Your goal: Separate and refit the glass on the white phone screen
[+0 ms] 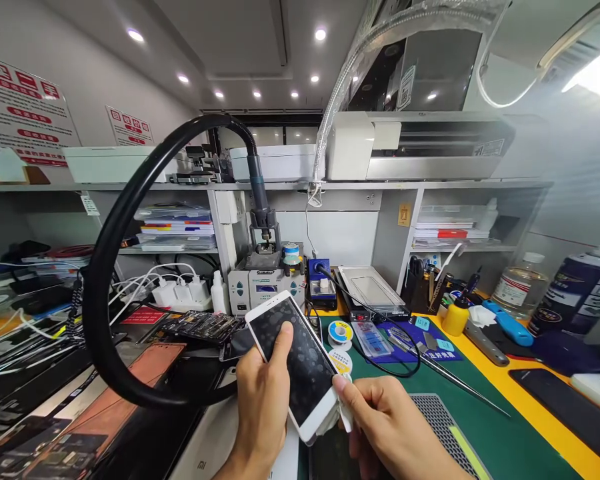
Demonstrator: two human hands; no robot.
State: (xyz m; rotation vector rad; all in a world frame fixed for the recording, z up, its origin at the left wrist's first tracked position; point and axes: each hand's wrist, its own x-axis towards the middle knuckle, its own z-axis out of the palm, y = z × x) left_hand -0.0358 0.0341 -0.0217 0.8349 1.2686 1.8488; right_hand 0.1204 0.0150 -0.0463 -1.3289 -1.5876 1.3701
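Observation:
A white-framed smartphone (307, 360) with a dark, smudged screen is tilted in front of me. My left hand (265, 400) grips it from the left, the thumb lying across the glass. At its lower right edge, my right hand (380, 413) pinches a crumpled white tissue (344, 403) against the phone. The tissue's other end goes behind the phone, out of sight. Below my left wrist lies a silver-white device back with an MI logo (205, 460). The fingers behind the phone are hidden.
A black hot-air hose (97, 280) loops at the left, near my left arm. Behind stands a rework station (265, 290). Tweezers (465, 387) and a solder spool (340, 331) lie on the green mat (500, 433). Bottles and a spray can (580, 290) line the right.

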